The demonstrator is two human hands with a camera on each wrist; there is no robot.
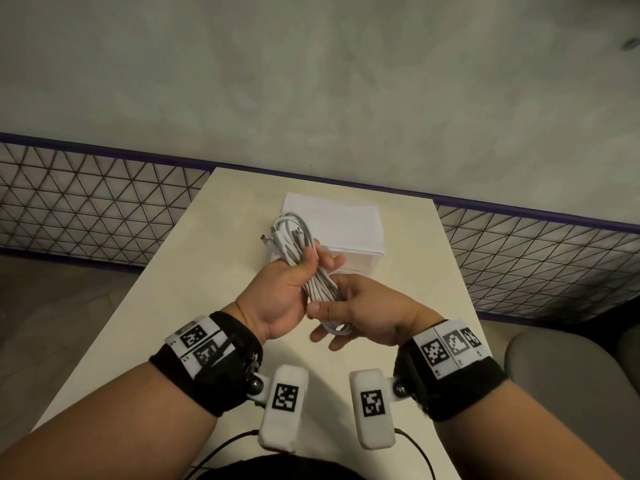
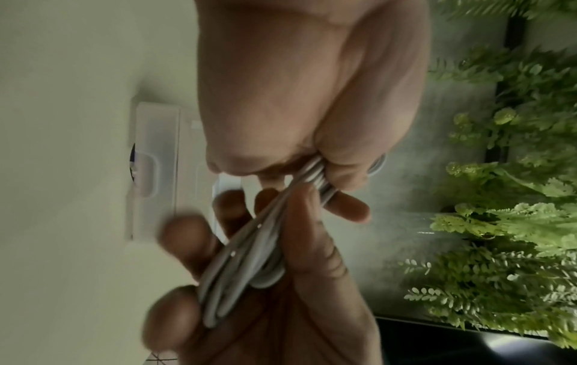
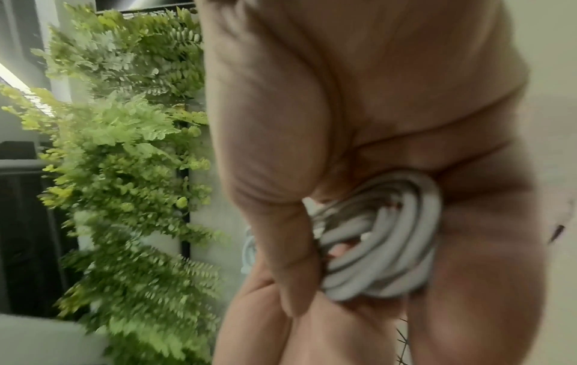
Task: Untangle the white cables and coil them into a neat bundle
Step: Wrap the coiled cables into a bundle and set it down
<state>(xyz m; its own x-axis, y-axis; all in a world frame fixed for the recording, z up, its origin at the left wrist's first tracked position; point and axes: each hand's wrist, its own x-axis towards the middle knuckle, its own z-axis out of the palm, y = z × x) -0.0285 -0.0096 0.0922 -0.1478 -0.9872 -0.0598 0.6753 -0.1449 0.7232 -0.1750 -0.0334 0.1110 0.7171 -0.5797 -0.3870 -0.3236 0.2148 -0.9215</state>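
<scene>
A person's two bare hands hold a bundle of smooth, round white cables (image 1: pixel 313 271) above a pale cream, matte tabletop (image 1: pixel 166 292). The left hand (image 1: pixel 280 289) wraps its curled fingers and thumb round the far part of the bundle, where long loops and small metal-tipped plugs (image 1: pixel 268 237) fan out beyond the fist toward the far left. The right hand (image 1: pixel 360 308) cradles the near end of the loops in its palm, thumb pressed over the strands and fingers curled beneath them. The hands meet on the bundle, right at its near end, left just beyond.

From the right wrist, the cables (image 3: pixel 384 244) show as thick, glossy strands nested in tight parallel curves against the palm, the picture soft with blur. From the left wrist, the strands (image 2: pixel 249 249) run as a flat band between the two hands; how many cables there are cannot be told.

Just beyond the hands on the tabletop sits a white rectangular box (image 1: pixel 343 226), its near left corner hidden behind the loops. Both wrists carry black fabric straps (image 1: pixel 221 368) with white blocks printed in black square codes. Beyond the tabletop's far edge a grey, mottled wall (image 1: pixel 311 81) rises above a panel of dark triangular wire mesh (image 1: pixel 86 209). Blurred green fern fronds (image 3: pixel 125 148) fill the side of both wrist views.
</scene>
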